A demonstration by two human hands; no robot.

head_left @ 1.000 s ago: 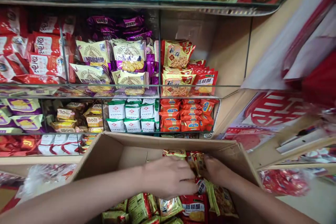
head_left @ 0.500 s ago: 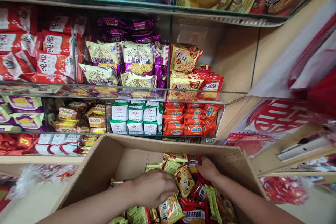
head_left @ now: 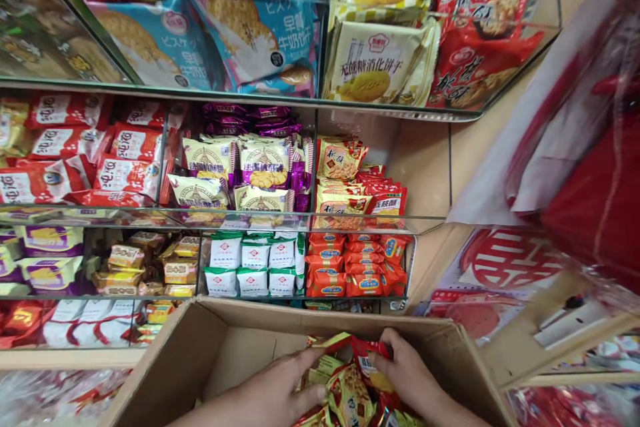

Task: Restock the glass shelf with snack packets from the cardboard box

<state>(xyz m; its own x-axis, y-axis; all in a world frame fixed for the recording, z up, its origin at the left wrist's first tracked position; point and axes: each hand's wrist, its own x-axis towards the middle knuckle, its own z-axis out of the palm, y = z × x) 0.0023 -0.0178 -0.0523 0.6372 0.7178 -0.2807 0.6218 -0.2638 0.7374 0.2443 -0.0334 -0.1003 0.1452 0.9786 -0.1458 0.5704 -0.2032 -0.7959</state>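
An open cardboard box (head_left: 240, 317) stands in front of me, with gold and red snack packets in its lower part. My right hand (head_left: 413, 373) is closed on a red snack packet (head_left: 371, 363), thumb in front and fingers behind its edge. From the other side, my left hand (head_left: 280, 383) grips the gold snack packets (head_left: 327, 368), its thumb and fingers apart around their edge. Another gold packet (head_left: 350, 397) with dark lettering lies between my two hands. The left fingertips are partly hidden behind the packets.
Behind the box, glass-edged shelves hold gold packets (head_left: 340, 203), red packets (head_left: 393, 200), cream-and-purple packets (head_left: 263, 163), white-and-green packets (head_left: 253, 253) and orange packets (head_left: 367, 267). Larger biscuit bags (head_left: 370, 57) fill the shelf above. Red-and-white wrapping (head_left: 590, 207) hangs at the right.
The view has tilted up, showing more of the top shelf. My left hand has opened from a curl to reach around the gold packets. My right hand now grips the red packet's upper edge.
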